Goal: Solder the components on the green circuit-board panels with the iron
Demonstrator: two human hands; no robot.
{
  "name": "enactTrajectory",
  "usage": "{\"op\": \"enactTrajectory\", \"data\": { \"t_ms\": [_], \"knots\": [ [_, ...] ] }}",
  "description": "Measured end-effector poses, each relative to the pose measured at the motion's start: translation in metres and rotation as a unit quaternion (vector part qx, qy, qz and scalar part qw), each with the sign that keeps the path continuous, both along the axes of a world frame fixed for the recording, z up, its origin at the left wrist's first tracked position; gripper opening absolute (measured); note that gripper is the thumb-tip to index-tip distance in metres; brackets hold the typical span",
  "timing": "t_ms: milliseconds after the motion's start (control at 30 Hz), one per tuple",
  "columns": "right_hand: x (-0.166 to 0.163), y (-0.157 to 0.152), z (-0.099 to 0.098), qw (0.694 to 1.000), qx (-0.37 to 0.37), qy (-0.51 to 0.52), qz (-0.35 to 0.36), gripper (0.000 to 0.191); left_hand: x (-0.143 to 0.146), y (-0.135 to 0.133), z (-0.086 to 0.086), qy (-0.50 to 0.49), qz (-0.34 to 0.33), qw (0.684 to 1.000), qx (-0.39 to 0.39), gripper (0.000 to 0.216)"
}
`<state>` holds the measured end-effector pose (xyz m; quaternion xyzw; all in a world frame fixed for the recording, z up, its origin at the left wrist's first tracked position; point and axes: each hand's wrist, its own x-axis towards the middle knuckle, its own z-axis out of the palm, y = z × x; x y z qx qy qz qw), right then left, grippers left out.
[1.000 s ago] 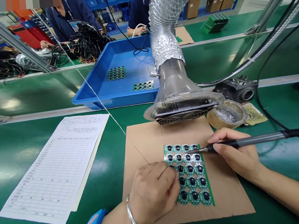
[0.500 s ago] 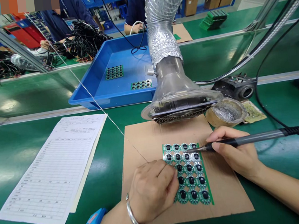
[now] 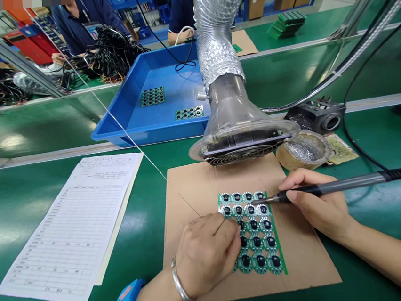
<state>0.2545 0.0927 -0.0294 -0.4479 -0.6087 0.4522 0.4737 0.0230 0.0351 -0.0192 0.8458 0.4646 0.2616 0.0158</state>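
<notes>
My right hand (image 3: 319,205) is closed round a soldering iron (image 3: 345,184), whose tip points left over the upper rows of a green circuit board panel (image 3: 257,242). The panel carries rows of round boards, each with a black blob. On the panel's left side rests my left hand (image 3: 206,254), its fingers pinched on a thin solder wire (image 3: 158,169) that comes down from the upper left. The fingers hide the wire's end and part of the panel. A cardboard sheet (image 3: 186,189) lies beneath the panel.
A fume extractor hood (image 3: 236,114) hangs just beyond the panel. Right of it stand a round pot of solder (image 3: 305,150) and an iron holder (image 3: 319,115). Printed papers (image 3: 73,224) lie left. Behind is a blue tray (image 3: 124,129) with board panels. Two people sit across the bench.
My left hand has shifted slightly to the right over the panel, with the solder wire. The iron's tip stays at nearly the same spot.
</notes>
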Motion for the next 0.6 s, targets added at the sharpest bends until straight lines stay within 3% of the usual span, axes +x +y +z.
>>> {"op": "enactTrajectory", "data": {
  "t_ms": [333, 600],
  "knots": [
    [0.0025, -0.0023, 0.0005, 0.997, -0.055, 0.055, -0.027, 0.006, 0.0014, -0.0005, -0.0003, 0.002, -0.013, 1.0, -0.007, 0.009],
    [0.0014, -0.0016, 0.0023, 0.999, -0.027, 0.015, -0.025, 0.007, 0.0019, 0.0018, -0.0003, 0.0, -0.021, 1.0, -0.021, 0.009]
  ]
}}
